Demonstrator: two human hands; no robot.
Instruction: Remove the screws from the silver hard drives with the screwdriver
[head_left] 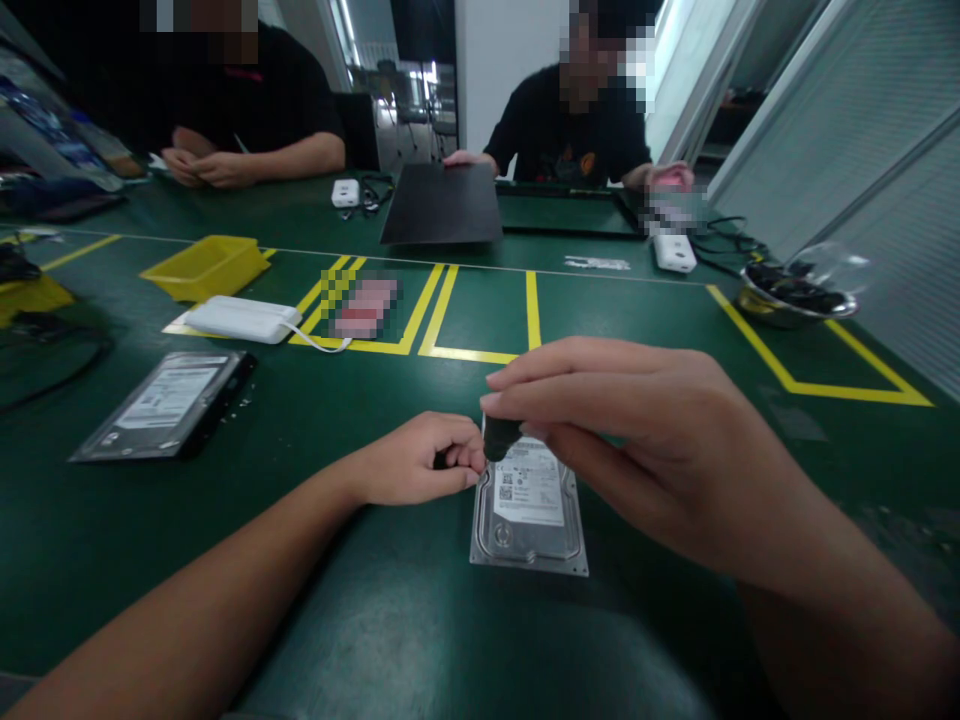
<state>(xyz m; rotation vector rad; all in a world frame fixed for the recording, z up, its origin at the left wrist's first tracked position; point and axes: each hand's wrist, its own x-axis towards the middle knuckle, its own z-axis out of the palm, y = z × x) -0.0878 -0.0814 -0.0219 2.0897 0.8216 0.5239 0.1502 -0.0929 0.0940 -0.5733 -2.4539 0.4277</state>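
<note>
A silver hard drive (529, 525) with a white label lies on the green table in front of me. My right hand (645, 440) is above its far part, with thumb and fingers closed around the dark handle of a screwdriver (501, 436). The screwdriver stands roughly upright over the drive's upper left area; its tip is hidden. At the drive's left edge is my left hand (424, 460), its fingers curled and the fingertips against the edge beside the screwdriver. What lies between those fingertips does not show clearly.
A second hard drive (161, 405) lies at left, near a white power bank (244, 318) and a yellow bin (206, 265). A metal bowl (795, 300) of dark parts stands at right. Across the table, two people sit; one holds a dark panel (442, 205).
</note>
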